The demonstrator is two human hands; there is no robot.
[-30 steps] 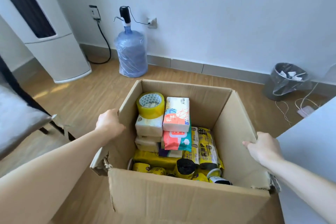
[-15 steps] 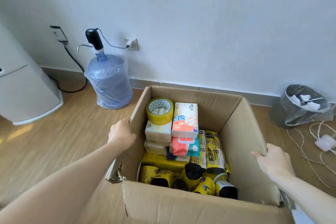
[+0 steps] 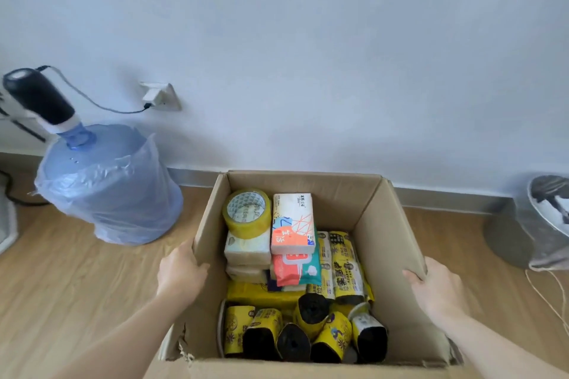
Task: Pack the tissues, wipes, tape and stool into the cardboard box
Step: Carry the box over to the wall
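Observation:
An open cardboard box (image 3: 381, 234) sits in front of me on the wooden floor, close to the wall. My left hand (image 3: 180, 274) grips its left wall and my right hand (image 3: 437, 286) grips its right wall. Inside, a yellow tape roll (image 3: 247, 213) lies on white tissue packs (image 3: 248, 248) at the back left. Beside it a white and orange tissue pack (image 3: 292, 224) rests on a wipes pack (image 3: 295, 268). Yellow tissue packs (image 3: 345, 268) and several yellow rolls (image 3: 308, 332) fill the rest. No stool is visible.
A blue water jug (image 3: 107, 188) wrapped in plastic, with a black pump on top, stands at the left by the wall. A bin (image 3: 535, 221) lined with a bag stands at the right, with white cables on the floor near it. A wall socket (image 3: 160, 95) holds a plug.
The box and both hands have moved forward toward the wall. The water jug has slid to the left of the view, the bin to the right edge, and the white appliance is out of sight.

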